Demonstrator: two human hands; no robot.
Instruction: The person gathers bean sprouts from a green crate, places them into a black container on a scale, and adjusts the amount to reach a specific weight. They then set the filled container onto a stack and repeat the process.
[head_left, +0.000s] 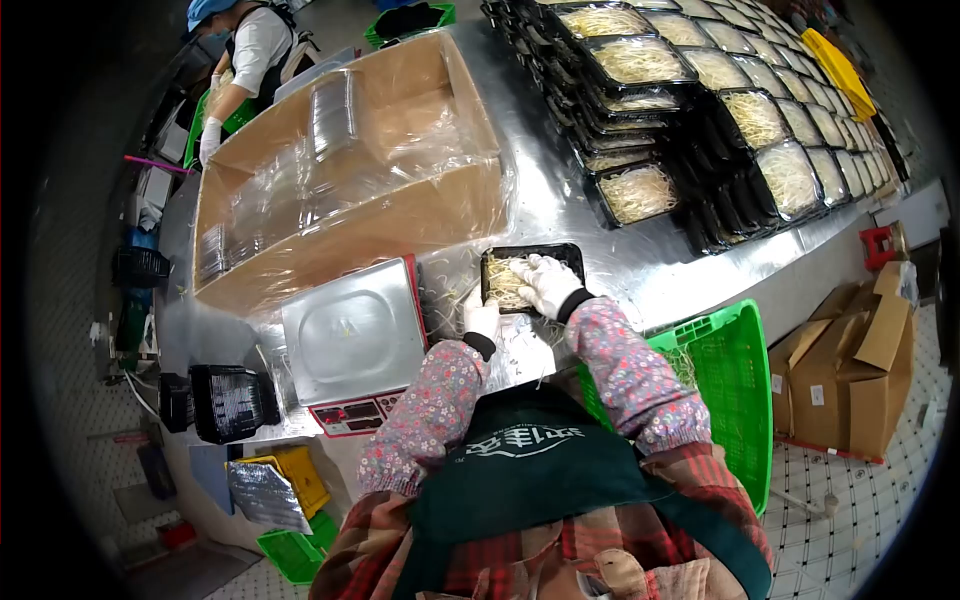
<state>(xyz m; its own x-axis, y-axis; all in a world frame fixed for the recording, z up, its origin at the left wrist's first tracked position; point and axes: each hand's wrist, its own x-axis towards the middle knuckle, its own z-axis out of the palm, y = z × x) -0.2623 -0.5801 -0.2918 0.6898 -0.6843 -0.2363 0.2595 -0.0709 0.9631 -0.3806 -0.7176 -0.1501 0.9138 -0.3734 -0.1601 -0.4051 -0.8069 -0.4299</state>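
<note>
A black tray (571, 255) holding pale bean sprouts (505, 285) rests on the metal table in front of me. My left hand (481, 313), in a white glove, is at the tray's near left corner, its fingers closed on the edge. Over the right part of the tray, my gloved right hand (546, 284) presses on the sprouts with its fingers together; whether it grips any is hidden. Just left of the tray stands a scale (353, 322) with a bare metal plate. Loose sprouts lie between scale and tray.
A cardboard box (350, 215) with clear lids stands behind the scale. Stacks of packed trays (640, 192) fill the back right. A green crate (735, 390) is beside me at right, black trays (228, 402) at left. Another person (265, 50) works at the far left.
</note>
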